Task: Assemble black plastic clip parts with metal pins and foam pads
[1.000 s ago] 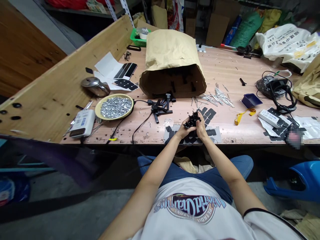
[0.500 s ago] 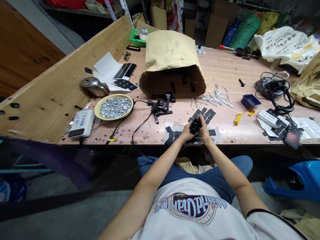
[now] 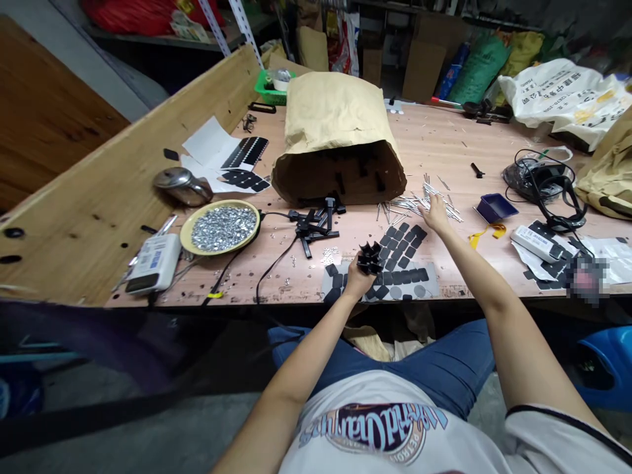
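My left hand (image 3: 359,284) is closed around a bundle of black plastic parts (image 3: 370,258), held above the near edge of the table. The parts' upper ends, with gaps between them, point up out of the fist. Over to the right, my right hand (image 3: 435,214) reaches forward to a loose pile of thin metal rods (image 3: 447,205). Its fingers are stretched out and apart at the rods' near side. Below and between my hands lie black adhesive pads (image 3: 402,245) and a grey backing sheet (image 3: 430,284) with more pads on it.
A brown paper sack (image 3: 336,108) lies with its mouth facing me, black parts inside. More black parts (image 3: 316,227) are heaped before it. A yellow dish (image 3: 185,230) of small metal pieces stands left. A dark blue tray (image 3: 496,207) and headset (image 3: 560,204) are right.
My right hand has left the black parts and moved forward and right to the metal rods. My left hand has shifted slightly left, still holding the parts. The view has tilted a little.
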`<state>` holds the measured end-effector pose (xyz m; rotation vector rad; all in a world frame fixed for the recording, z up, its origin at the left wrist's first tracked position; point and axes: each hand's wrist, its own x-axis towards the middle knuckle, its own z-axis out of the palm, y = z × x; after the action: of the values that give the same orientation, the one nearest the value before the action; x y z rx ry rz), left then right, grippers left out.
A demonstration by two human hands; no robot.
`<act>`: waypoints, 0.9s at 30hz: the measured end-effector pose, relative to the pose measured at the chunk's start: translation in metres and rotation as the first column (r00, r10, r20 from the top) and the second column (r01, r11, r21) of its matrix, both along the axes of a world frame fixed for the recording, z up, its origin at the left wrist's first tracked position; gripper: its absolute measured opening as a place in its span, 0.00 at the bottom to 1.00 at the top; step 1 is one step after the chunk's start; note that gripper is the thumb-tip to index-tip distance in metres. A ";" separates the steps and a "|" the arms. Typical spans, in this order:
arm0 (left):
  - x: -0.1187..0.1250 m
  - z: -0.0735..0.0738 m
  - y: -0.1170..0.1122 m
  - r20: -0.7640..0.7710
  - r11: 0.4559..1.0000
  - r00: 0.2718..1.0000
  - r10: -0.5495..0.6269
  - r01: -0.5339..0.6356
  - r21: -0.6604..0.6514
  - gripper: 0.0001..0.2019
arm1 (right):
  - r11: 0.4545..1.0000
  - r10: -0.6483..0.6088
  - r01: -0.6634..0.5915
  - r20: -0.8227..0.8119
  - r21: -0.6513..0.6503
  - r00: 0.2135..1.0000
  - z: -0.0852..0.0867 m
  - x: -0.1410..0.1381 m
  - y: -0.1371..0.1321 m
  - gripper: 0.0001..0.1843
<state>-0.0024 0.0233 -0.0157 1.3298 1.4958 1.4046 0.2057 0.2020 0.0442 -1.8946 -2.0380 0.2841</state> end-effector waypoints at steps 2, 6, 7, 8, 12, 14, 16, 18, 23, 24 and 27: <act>0.001 -0.005 -0.003 -0.043 0.999 0.998 -0.040 0.041 0.026 0.11 | 0.999 -0.050 0.051 0.087 -0.007 0.995 0.002 0.011 0.034 0.33; 0.001 -0.015 -0.007 -0.109 0.998 0.993 -0.034 0.040 0.055 0.12 | 0.995 -0.094 0.097 0.119 -0.021 0.988 -0.005 0.021 0.076 0.32; 0.000 -0.017 -0.008 -0.121 0.998 0.992 -0.027 0.034 0.057 0.12 | 0.993 -0.107 0.113 0.116 -0.043 0.987 -0.009 0.022 0.082 0.32; 0.000 -0.019 -0.008 -0.133 0.998 0.991 -0.021 0.029 0.057 0.12 | 0.990 -0.119 0.127 0.114 -0.066 0.986 -0.013 0.022 0.085 0.33; -0.001 -0.022 -0.009 -0.147 0.998 0.989 -0.014 0.023 0.061 0.13 | 0.991 -0.104 0.113 0.111 -0.073 0.988 -0.028 0.020 0.081 0.29; 0.000 -0.021 -0.010 -0.139 0.997 0.990 -0.024 0.034 0.068 0.13 | 0.998 -0.048 0.053 0.121 -0.041 0.992 -0.034 0.019 0.067 0.27; 0.000 -0.021 -0.012 -0.131 0.998 0.991 -0.024 0.032 0.062 0.14 | 0.999 0.012 -0.007 0.139 -0.038 0.990 -0.035 0.018 0.048 0.26; 0.000 -0.020 -0.013 -0.118 0.999 0.993 -0.008 0.014 0.044 0.13 | 0.997 0.060 -0.052 0.162 -0.051 0.985 -0.035 0.016 0.025 0.25; 0.005 -0.018 -0.012 -0.065 0.995 0.993 0.095 -0.094 0.011 0.12 | 0.989 0.134 -0.120 0.184 -0.088 0.974 -0.031 0.006 -0.028 0.24; 0.006 -0.016 -0.011 -0.049 0.993 0.992 0.120 -0.121 -0.001 0.12 | 0.987 0.143 -0.128 0.181 -0.096 0.973 -0.029 0.003 -0.036 0.24; 0.008 -0.011 -0.009 0.022 0.985 0.985 0.171 -0.170 -0.040 0.14 | 0.980 0.179 -0.158 0.181 -0.121 0.967 -0.023 -0.004 -0.055 0.24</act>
<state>0.0059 0.0147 -0.0272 1.1793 1.6433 1.4852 0.2016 0.1466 0.0207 -1.8758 -2.3619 0.2657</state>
